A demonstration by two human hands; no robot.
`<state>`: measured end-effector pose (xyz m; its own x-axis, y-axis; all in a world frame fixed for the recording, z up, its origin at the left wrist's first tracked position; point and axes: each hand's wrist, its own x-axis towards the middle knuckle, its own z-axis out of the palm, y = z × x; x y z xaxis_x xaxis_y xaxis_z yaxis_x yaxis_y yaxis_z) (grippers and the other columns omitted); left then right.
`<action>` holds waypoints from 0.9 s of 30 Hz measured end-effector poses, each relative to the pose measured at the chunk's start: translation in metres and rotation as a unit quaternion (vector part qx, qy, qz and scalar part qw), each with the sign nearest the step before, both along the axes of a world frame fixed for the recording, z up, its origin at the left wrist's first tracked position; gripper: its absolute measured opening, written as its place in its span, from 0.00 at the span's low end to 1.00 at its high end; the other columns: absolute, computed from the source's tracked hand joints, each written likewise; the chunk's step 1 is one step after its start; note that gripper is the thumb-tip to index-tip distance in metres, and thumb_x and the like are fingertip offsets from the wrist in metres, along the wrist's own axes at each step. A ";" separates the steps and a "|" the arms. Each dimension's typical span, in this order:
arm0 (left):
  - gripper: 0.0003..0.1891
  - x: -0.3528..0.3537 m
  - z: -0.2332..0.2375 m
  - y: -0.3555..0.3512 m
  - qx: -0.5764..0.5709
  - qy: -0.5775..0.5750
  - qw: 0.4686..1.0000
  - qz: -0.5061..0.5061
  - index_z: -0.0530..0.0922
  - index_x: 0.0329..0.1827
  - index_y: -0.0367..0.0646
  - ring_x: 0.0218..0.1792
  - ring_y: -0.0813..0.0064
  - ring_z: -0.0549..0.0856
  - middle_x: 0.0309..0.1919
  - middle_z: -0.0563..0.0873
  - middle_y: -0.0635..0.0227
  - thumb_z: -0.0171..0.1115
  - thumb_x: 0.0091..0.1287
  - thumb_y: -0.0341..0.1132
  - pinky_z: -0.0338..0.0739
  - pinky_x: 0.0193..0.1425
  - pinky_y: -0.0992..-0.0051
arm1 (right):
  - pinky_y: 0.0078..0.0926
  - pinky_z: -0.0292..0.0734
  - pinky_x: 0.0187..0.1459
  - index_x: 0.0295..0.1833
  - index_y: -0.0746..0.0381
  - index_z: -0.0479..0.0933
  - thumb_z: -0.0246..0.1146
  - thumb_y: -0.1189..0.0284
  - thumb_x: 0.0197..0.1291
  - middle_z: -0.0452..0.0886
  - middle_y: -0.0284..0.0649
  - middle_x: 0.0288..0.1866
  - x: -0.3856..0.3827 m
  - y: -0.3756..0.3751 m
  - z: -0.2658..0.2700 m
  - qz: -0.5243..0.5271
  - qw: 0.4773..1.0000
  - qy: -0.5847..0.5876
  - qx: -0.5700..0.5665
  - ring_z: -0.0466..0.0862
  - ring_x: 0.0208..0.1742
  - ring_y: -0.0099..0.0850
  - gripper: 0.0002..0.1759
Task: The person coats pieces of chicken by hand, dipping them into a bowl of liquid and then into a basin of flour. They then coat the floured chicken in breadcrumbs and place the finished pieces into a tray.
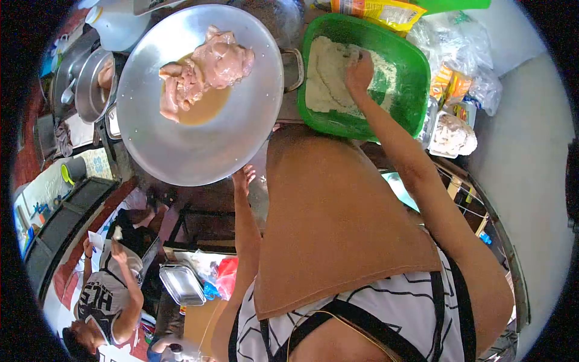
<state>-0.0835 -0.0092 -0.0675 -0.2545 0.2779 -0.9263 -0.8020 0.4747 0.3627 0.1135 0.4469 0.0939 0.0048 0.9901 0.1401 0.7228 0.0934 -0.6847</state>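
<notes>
My right hand [360, 71] presses down, fingers curled, on a flour-coated piece of meat [329, 78] inside a green plastic basin [410, 90] at the upper right. My left hand [243, 178] hangs open at the near edge of a large round metal tray [175, 139], holding nothing. On that tray lie raw chicken pieces [205, 69] in a pool of pale marinade. A brown apron covers my front below both hands.
Packets and plastic bags [458, 84] crowd the right of the basin. Metal pots [90, 84] stand at the far left. Below left, another person [111, 295] sits on the floor near a small metal tray [182, 283]. A grey wall runs along the right.
</notes>
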 end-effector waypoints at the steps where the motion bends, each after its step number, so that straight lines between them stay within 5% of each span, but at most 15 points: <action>1: 0.21 -0.004 0.001 0.000 -0.010 -0.008 1.000 -0.011 0.71 0.59 0.41 0.39 0.68 0.83 0.48 0.81 0.59 0.54 0.68 0.44 0.80 0.37 0.76 | 0.47 0.68 0.50 0.49 0.65 0.73 0.59 0.63 0.57 0.77 0.50 0.45 0.003 -0.004 -0.009 0.005 0.994 -0.104 0.026 0.75 0.48 0.50 0.19; 2: 0.21 -0.005 0.001 0.002 -0.009 -0.008 1.000 -0.013 0.71 0.59 0.41 0.39 0.68 0.83 0.48 0.81 0.59 0.54 0.68 0.44 0.80 0.37 0.76 | 0.48 0.67 0.51 0.50 0.66 0.72 0.60 0.62 0.56 0.75 0.50 0.47 0.007 -0.004 -0.018 0.012 0.977 -0.208 0.052 0.74 0.50 0.50 0.21; 5: 0.22 -0.005 -0.002 -0.001 -0.034 -0.020 0.999 -0.019 0.71 0.60 0.41 0.39 0.68 0.83 0.49 0.80 0.60 0.54 0.68 0.44 0.80 0.40 0.74 | 0.48 0.63 0.53 0.49 0.65 0.71 0.53 0.60 0.63 0.72 0.53 0.48 -0.005 -0.024 -0.022 -0.015 0.957 -0.269 0.104 0.70 0.52 0.51 0.18; 12: 0.21 0.018 0.003 -0.008 -0.062 0.014 0.996 -0.055 0.71 0.60 0.43 0.40 0.66 0.83 0.50 0.80 0.61 0.47 0.71 0.47 0.80 0.42 0.69 | 0.48 0.62 0.52 0.47 0.65 0.70 0.54 0.60 0.61 0.70 0.52 0.45 -0.021 -0.024 0.001 -0.038 0.965 -0.257 0.029 0.69 0.51 0.51 0.19; 14: 0.22 0.019 -0.019 -0.025 0.029 -0.064 0.998 -0.006 0.70 0.60 0.44 0.38 0.67 0.83 0.50 0.80 0.62 0.46 0.72 0.49 0.80 0.42 0.68 | 0.48 0.62 0.53 0.46 0.66 0.70 0.56 0.60 0.60 0.70 0.52 0.45 -0.019 -0.025 -0.001 -0.003 0.974 -0.222 0.043 0.69 0.51 0.51 0.19; 15: 0.22 0.025 0.007 -0.003 -0.049 -0.027 0.998 -0.029 0.70 0.60 0.44 0.38 0.68 0.83 0.50 0.80 0.63 0.46 0.72 0.49 0.80 0.42 0.69 | 0.48 0.61 0.54 0.45 0.66 0.70 0.57 0.60 0.58 0.71 0.51 0.46 -0.018 -0.025 -0.004 -0.010 0.975 -0.219 0.034 0.69 0.52 0.51 0.19; 21: 0.20 0.017 0.008 -0.004 -0.012 -0.020 1.000 0.000 0.72 0.57 0.43 0.37 0.69 0.83 0.48 0.81 0.61 0.51 0.70 0.47 0.79 0.39 0.75 | 0.49 0.64 0.52 0.45 0.63 0.74 0.58 0.62 0.57 0.73 0.50 0.47 -0.011 -0.022 -0.001 -0.007 0.980 -0.200 0.021 0.70 0.52 0.51 0.17; 25: 0.19 -0.002 0.019 -0.006 -0.038 0.000 0.999 0.002 0.73 0.57 0.44 0.39 0.68 0.83 0.48 0.81 0.63 0.52 0.69 0.45 0.79 0.41 0.73 | 0.51 0.69 0.51 0.41 0.63 0.75 0.56 0.57 0.61 0.76 0.51 0.47 0.020 0.004 -0.038 0.078 0.945 -0.288 0.135 0.75 0.50 0.52 0.18; 27: 0.19 -0.009 0.022 -0.011 -0.038 0.007 0.999 -0.006 0.73 0.57 0.44 0.39 0.67 0.83 0.48 0.81 0.63 0.52 0.69 0.45 0.79 0.41 0.72 | 0.55 0.73 0.46 0.46 0.62 0.73 0.55 0.59 0.61 0.77 0.55 0.46 0.024 0.016 -0.018 -0.010 0.992 -0.084 -0.092 0.79 0.46 0.56 0.17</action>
<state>-0.0924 -0.0200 -0.0457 -0.2648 0.2105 -0.9411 -0.7905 0.5115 0.3368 0.1371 0.4629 0.0759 0.0160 0.9990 -0.0429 0.8287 -0.0373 -0.5585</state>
